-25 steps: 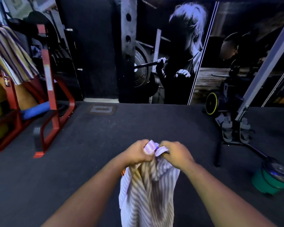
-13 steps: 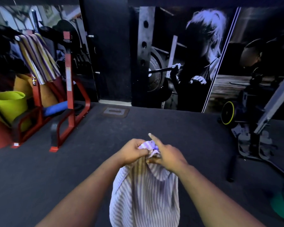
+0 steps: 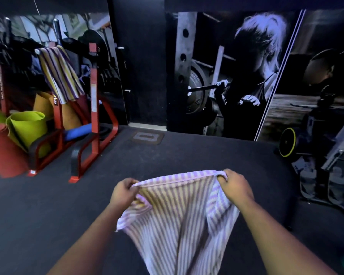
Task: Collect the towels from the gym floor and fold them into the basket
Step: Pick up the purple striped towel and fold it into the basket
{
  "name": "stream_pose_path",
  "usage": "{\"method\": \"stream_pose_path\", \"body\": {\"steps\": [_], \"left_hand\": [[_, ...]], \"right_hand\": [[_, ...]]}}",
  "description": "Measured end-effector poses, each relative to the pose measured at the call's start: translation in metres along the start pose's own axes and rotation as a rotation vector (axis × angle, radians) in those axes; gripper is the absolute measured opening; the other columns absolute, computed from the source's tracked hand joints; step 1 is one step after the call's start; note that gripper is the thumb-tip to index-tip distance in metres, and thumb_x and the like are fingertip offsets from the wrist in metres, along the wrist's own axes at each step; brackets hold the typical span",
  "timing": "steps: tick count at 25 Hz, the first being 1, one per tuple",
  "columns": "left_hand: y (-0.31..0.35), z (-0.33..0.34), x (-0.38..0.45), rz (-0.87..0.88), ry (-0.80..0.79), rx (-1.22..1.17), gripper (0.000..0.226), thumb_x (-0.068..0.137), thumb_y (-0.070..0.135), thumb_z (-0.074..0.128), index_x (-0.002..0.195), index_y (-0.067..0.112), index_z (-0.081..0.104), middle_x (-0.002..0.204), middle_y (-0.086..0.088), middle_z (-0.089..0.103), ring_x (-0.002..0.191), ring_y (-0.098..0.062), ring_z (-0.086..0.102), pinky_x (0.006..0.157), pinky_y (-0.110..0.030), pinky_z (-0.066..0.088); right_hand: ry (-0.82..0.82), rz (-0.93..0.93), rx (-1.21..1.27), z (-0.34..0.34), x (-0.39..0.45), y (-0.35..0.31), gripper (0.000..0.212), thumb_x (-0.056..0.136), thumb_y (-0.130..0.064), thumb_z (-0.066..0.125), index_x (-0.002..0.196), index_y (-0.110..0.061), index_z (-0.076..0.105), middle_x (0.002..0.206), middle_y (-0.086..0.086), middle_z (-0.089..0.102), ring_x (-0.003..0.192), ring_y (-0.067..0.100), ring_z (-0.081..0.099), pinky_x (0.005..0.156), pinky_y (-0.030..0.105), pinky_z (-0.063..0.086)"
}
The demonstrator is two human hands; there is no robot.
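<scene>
A striped white, purple and tan towel (image 3: 179, 213) hangs in front of me above the dark gym floor. My left hand (image 3: 123, 192) grips its top left corner. My right hand (image 3: 233, 185) grips the top right corner. The top edge is stretched between both hands and the rest hangs down out of the frame. A second striped towel (image 3: 59, 73) is draped over a bar on the red rack at the far left. No basket is in view.
A red metal rack (image 3: 93, 120) stands at the left with green (image 3: 27, 126), red (image 3: 3, 151) and tan rolled mats and a blue roller (image 3: 77, 132). A machine with a yellow-rimmed wheel (image 3: 287, 141) stands at the right. A wall mural fills the back.
My hands were bunched together at the towel's top; now they have moved apart and spread its top edge wide. The view has turned left, showing more of the red rack.
</scene>
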State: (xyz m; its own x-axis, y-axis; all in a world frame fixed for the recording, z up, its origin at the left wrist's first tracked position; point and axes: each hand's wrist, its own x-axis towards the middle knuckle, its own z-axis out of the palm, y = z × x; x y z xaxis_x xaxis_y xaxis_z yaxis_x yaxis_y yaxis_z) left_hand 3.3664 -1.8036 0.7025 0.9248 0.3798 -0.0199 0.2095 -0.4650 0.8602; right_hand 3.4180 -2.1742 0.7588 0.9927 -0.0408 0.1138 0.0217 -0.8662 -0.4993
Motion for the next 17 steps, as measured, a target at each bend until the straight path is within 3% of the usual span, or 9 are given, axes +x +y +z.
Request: {"method": "stream_pose_path", "body": {"steps": [2, 4, 6, 8, 9, 11, 13, 15, 17], "left_hand": [[0.009, 0.009, -0.003, 0.002, 0.025, -0.128, 0.019, 0.09, 0.004, 0.06, 0.102, 0.018, 0.065, 0.085, -0.005, 0.071, 0.055, -0.014, 0.061, 0.059, -0.031, 0.053], [0.017, 0.017, -0.005, 0.063, 0.065, -0.028, 0.021, 0.091, 0.015, 0.064, 0.107, 0.027, 0.063, 0.095, 0.005, 0.07, 0.069, -0.011, 0.063, 0.065, -0.028, 0.048], [0.016, 0.018, -0.006, 0.109, 0.035, 0.268, 0.017, 0.087, 0.025, 0.066, 0.097, 0.038, 0.064, 0.089, 0.013, 0.068, 0.077, -0.011, 0.064, 0.066, -0.029, 0.045], [0.007, 0.016, -0.007, 0.09, 0.034, 0.491, 0.008, 0.084, 0.027, 0.065, 0.085, 0.034, 0.066, 0.079, 0.012, 0.065, 0.076, -0.016, 0.064, 0.063, -0.028, 0.043], [0.0, 0.014, -0.006, 0.034, 0.059, 0.494, 0.007, 0.085, 0.025, 0.064, 0.08, 0.03, 0.066, 0.075, 0.009, 0.064, 0.076, -0.02, 0.063, 0.063, -0.029, 0.043], [-0.01, 0.012, -0.003, -0.099, 0.141, 0.332, 0.014, 0.089, 0.021, 0.06, 0.076, 0.018, 0.065, 0.071, 0.001, 0.064, 0.077, -0.028, 0.065, 0.064, -0.033, 0.045], [-0.011, 0.018, 0.0, -0.216, 0.196, -0.01, 0.019, 0.092, 0.017, 0.06, 0.08, 0.005, 0.066, 0.066, -0.006, 0.064, 0.076, -0.032, 0.066, 0.065, -0.035, 0.046], [-0.002, 0.031, 0.0, -0.314, 0.155, -0.337, 0.024, 0.092, 0.023, 0.064, 0.085, -0.001, 0.066, 0.069, -0.011, 0.067, 0.074, -0.031, 0.065, 0.067, -0.038, 0.051], [0.012, 0.047, -0.003, -0.37, 0.056, -0.469, 0.027, 0.094, 0.026, 0.069, 0.091, -0.001, 0.067, 0.079, -0.019, 0.072, 0.073, -0.032, 0.068, 0.071, -0.047, 0.058]], "right_hand": [[0.077, 0.083, -0.001, 0.002, 0.0, 0.01, 0.026, 0.093, -0.04, 0.047, 0.08, -0.018, 0.048, 0.084, 0.01, 0.064, 0.08, 0.038, 0.061, 0.069, 0.042, 0.055], [0.185, 0.137, 0.041, 0.002, 0.0, 0.015, 0.024, 0.093, -0.039, 0.047, 0.083, -0.018, 0.05, 0.083, 0.011, 0.064, 0.079, 0.04, 0.062, 0.07, 0.044, 0.056], [0.276, 0.179, 0.12, -0.006, 0.006, 0.019, 0.023, 0.094, -0.037, 0.047, 0.084, -0.017, 0.053, 0.084, 0.013, 0.065, 0.08, 0.041, 0.062, 0.071, 0.045, 0.055], [0.3, 0.221, 0.193, -0.014, 0.015, 0.028, 0.023, 0.095, -0.035, 0.049, 0.085, -0.015, 0.056, 0.088, 0.016, 0.066, 0.083, 0.041, 0.061, 0.072, 0.043, 0.053], [0.279, 0.239, 0.212, -0.017, 0.02, 0.031, 0.023, 0.095, -0.034, 0.048, 0.085, -0.014, 0.056, 0.088, 0.015, 0.066, 0.083, 0.04, 0.061, 0.071, 0.041, 0.052], [0.213, 0.256, 0.211, -0.016, 0.024, 0.036, 0.024, 0.094, -0.035, 0.045, 0.085, -0.016, 0.057, 0.086, 0.01, 0.065, 0.082, 0.037, 0.061, 0.069, 0.038, 0.051], [0.173, 0.273, 0.218, -0.008, 0.025, 0.037, 0.026, 0.094, -0.036, 0.045, 0.087, -0.015, 0.059, 0.089, 0.01, 0.066, 0.085, 0.036, 0.062, 0.07, 0.037, 0.05], [0.104, 0.322, 0.326, 0.006, 0.025, 0.038, 0.025, 0.094, -0.036, 0.052, 0.095, -0.012, 0.06, 0.092, 0.011, 0.067, 0.088, 0.035, 0.064, 0.071, 0.035, 0.047], [-0.021, 0.376, 0.491, 0.02, 0.022, 0.037, 0.028, 0.086, -0.035, 0.064, 0.098, -0.01, 0.058, 0.087, 0.007, 0.066, 0.082, 0.029, 0.064, 0.071, 0.034, 0.047]]}}
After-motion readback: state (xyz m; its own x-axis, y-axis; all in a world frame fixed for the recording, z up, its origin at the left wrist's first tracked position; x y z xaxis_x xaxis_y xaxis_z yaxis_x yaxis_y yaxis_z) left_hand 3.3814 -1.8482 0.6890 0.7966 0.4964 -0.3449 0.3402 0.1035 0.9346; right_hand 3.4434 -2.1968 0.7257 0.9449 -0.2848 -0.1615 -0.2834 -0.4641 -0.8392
